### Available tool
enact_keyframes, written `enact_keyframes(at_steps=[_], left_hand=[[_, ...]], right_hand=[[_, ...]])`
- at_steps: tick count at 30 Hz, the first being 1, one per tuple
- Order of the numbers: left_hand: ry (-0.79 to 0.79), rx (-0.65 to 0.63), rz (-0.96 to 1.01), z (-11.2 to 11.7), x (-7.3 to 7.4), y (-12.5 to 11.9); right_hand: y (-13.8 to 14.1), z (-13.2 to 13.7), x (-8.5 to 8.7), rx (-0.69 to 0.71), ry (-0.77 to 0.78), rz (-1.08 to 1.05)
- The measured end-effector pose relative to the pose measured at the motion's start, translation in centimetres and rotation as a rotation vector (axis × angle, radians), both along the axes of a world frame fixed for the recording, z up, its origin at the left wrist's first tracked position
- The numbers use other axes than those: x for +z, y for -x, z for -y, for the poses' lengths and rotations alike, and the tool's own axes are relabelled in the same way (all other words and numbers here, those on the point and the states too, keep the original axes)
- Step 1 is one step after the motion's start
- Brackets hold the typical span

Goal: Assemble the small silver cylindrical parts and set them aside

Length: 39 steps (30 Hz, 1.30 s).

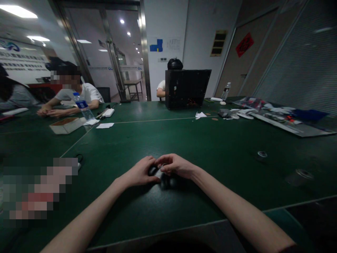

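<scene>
My left hand (139, 172) rests on the green table with curved fingers, its thumb low along the near side of a small pale object (158, 173). My right hand (177, 165) reaches in from the other side, its thumb and fingers pinched together at the object's upper edge. A thin light bit shows at those fingertips, too small to name. Most of the object lies hidden between the two hands, so its kind does not show. Dark blurred shapes, perhaps shadow or reflection, lie on the tabletop just below.
Right of my arm sit a small metal ring-like roll (262, 154) and a grey cylinder (300, 176). A black box (186, 88) stands at the back. Left are an open white box (66, 125), a water bottle (83, 107) and a seated person (88, 94). A cluttered board (297, 128) lies far right.
</scene>
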State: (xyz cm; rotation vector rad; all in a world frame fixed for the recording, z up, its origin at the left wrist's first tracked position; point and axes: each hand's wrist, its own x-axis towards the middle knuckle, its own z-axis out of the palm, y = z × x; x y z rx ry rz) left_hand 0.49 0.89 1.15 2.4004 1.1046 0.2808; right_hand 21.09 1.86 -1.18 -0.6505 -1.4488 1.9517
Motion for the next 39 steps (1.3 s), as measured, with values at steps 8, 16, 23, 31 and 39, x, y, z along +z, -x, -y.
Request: enact_keyframes(at_steps=[8, 16, 23, 31, 39], left_hand=[[-0.022, 0.001, 0.0, -0.1, -0.2, 0.0], [-0.015, -0.013, 0.011, 0.2, 0.3, -0.1], [-0.025, -0.009, 0.0, -0.1, -0.1, 0.0], [-0.017, -0.011, -0.003, 0.1, 0.3, -0.1], [0.012, -0.003, 0.011, -0.2, 0.0, 0.1]], right_hand=[[0.2, 0.0, -0.1, -0.011, 0.04, -0.009], [0.3, -0.1, 0.0, -0.029, 0.088, -0.024], [0.4, 0.1, 0.1, -0.019, 0.086, -0.012], [0.0, 0.7, 1.0, -0.029, -0.041, 0.096], [-5.3, 7.3, 4.6, -0.338, -0.604, 0.696]])
